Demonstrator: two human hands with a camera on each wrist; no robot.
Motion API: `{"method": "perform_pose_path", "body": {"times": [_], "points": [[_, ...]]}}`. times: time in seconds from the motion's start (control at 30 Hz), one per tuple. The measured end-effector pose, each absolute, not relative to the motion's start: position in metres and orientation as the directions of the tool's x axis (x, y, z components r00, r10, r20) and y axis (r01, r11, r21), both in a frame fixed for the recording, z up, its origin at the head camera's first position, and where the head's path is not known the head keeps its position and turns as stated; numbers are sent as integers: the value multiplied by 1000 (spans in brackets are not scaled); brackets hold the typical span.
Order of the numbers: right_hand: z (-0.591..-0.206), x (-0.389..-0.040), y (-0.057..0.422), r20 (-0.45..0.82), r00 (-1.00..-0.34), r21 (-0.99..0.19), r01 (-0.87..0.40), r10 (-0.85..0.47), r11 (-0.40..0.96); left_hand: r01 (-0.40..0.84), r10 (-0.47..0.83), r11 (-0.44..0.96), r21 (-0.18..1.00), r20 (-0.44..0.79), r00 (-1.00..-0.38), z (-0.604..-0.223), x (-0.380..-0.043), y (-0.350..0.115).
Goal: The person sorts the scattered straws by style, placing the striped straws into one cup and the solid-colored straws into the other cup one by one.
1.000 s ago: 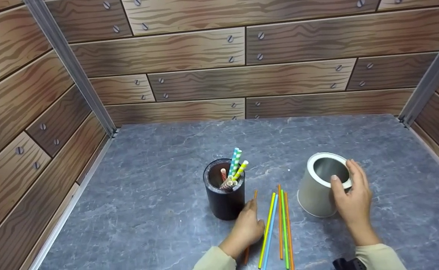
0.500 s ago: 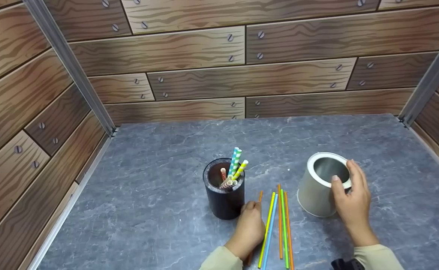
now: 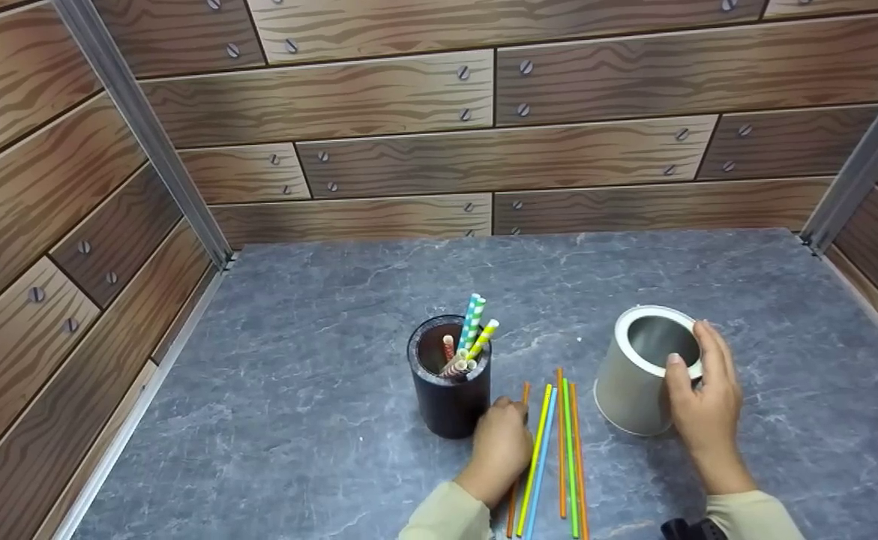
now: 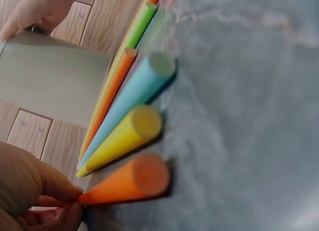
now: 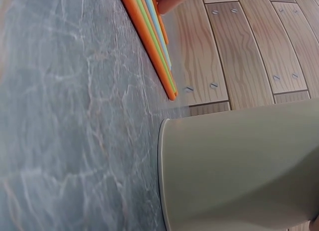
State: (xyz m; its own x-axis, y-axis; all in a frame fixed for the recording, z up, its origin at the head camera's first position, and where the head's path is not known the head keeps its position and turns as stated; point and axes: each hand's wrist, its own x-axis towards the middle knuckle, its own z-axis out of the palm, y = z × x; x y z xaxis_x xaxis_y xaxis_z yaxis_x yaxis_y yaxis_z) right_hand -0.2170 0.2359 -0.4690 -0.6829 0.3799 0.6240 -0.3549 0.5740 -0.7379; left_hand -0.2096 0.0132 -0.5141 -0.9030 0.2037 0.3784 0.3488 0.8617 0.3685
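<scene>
My left hand point(image 3: 498, 450), low and right of a black cup point(image 3: 450, 416), pinches an orange stick point(image 4: 124, 183) between thumb and fingertip. That stick lies along the tabletop, partly hidden by the hand in the head view. Beside it lie a yellow stick point(image 3: 534, 461), a blue stick point(image 3: 541, 465), a green stick point(image 3: 570, 461) and two more orange ones. My right hand point(image 3: 708, 409) holds the rim of an upright grey cup point(image 3: 630, 401), thumb at the near side and fingers around the right. Several striped paper straws point(image 3: 471, 326) stand in the black cup.
The grey marbled tabletop point(image 3: 319, 337) runs back to a wood-plank-patterned wall point(image 3: 379, 172). Metal corner posts rise at the back left and back right. Inside the grey cup nothing shows from the head view.
My left hand has shifted slightly right and its fingers have drawn in. The orange stick under it has moved right, closer to the yellow one. My right hand and the grey cup stay put.
</scene>
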Motion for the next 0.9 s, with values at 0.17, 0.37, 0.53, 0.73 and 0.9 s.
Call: {"method": "perform_pose_path", "body": {"times": [0.17,0.37,0.53,0.73,0.9], "points": [[-470,-218,235,624,-681,-733,-342,383,588,308,161,868,389,367,-916,-512,-215,16],[-468,-217,235,611,-697,-737,-326,376,592,257,127,862,437,304,-944,-512,-219,21],[-463,-215,233,560,-747,-747,-266,359,610,203,96,842,500,231,-968,-514,-220,20],[-460,-214,232,506,-791,-749,-206,344,629,187,62,826,531,244,-968,-516,-221,20],[-459,-212,233,498,-792,-754,-195,352,628,170,68,782,600,190,-979,-514,-219,19]]}}
